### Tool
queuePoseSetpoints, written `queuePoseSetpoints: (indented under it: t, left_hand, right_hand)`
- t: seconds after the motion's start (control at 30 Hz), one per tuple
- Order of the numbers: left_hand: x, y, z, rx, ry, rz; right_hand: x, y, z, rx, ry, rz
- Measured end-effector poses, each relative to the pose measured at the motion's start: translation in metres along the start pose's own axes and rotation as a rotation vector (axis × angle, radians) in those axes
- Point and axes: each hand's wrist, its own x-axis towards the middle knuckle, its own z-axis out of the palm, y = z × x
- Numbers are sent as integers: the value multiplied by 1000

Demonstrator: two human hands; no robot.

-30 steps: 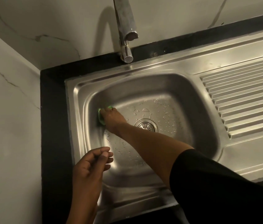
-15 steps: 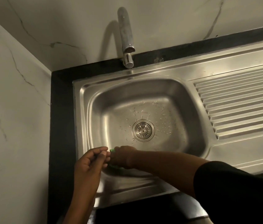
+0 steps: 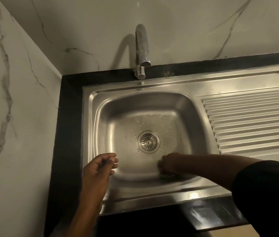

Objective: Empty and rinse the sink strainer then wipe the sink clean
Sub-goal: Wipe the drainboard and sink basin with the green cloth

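Note:
A stainless steel sink (image 3: 101, 120) fills the middle of the view, with water drops on its floor. The round strainer (image 3: 148, 142) sits in the drain at the centre. My right hand (image 3: 167, 164) presses a green scrub pad (image 3: 165, 176) against the sink's near wall, to the right of the drain; only the pad's edge shows under the fingers. My left hand (image 3: 99, 165) hovers over the sink's near-left corner, fingers loosely curled, holding nothing.
A chrome tap (image 3: 142, 50) stands at the back, its spout over the basin's far rim, no water running. A ribbed drainboard (image 3: 251, 122) lies to the right. Black counter (image 3: 68, 134) frames the sink; marble walls rise at left and behind.
My right hand has swept the green pad from the basin's left wall along the near wall to right of the drain. My left hand has stayed near the front-left corner.

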Motion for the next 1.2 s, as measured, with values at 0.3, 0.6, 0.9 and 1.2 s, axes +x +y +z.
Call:
queuePoseSetpoints:
  t: [0.3,0.6,0.9,1.2]
  left_hand:
    - [3,-5,-1,-59,14,-4]
    - [-2,-6,-11,-105,77,-40]
    - [-14,-17,-20,-128,130,-108]
    - [-6,-17,-4,-116,115,-94]
  right_hand:
    - [-18,30,-35,-299,7,-6]
    - [53,20,-171,-533,483,-307]
    - [124,-9,-189,-545,690,-230]
    - [116,34,-144,-422,471,-103]
